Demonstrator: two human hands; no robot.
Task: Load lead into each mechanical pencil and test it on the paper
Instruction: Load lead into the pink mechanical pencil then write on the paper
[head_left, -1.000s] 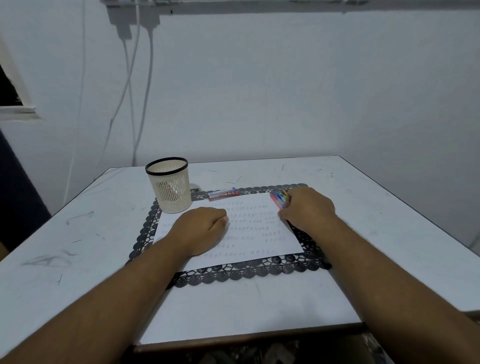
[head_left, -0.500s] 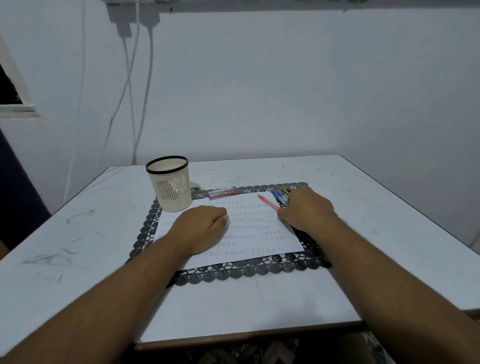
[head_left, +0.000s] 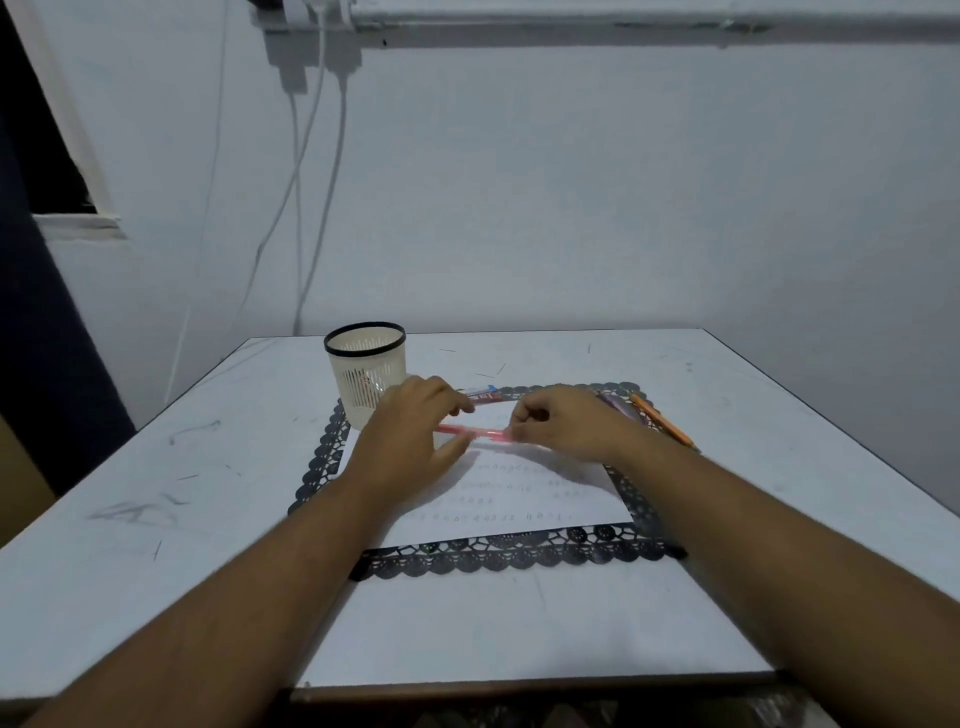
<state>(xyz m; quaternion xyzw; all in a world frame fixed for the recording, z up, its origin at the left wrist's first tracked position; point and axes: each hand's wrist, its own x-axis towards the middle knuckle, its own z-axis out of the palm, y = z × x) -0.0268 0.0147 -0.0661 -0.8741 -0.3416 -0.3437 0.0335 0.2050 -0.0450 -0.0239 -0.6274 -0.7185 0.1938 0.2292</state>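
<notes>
A red mechanical pencil (head_left: 475, 432) lies level above the white paper (head_left: 519, 499), held between both hands. My right hand (head_left: 566, 423) pinches its right end with curled fingers. My left hand (head_left: 415, 431) holds its left end between thumb and fingers. Other pencils, an orange one (head_left: 662, 423) among them, lie on the black lace mat (head_left: 509, 556) to the right of my right hand. A lead case with a red label (head_left: 485, 393) lies past the paper's far edge, partly hidden by my left hand.
A cream mesh cup with a black rim (head_left: 365, 374) stands at the mat's far left corner, close behind my left hand. The white table (head_left: 156, 467) has scuff marks. Cables hang down the wall (head_left: 306, 208) behind.
My right hand has lifted the red pencil off the pile at the right and brought it left over the paper. My left hand rose from the paper and took its other end.
</notes>
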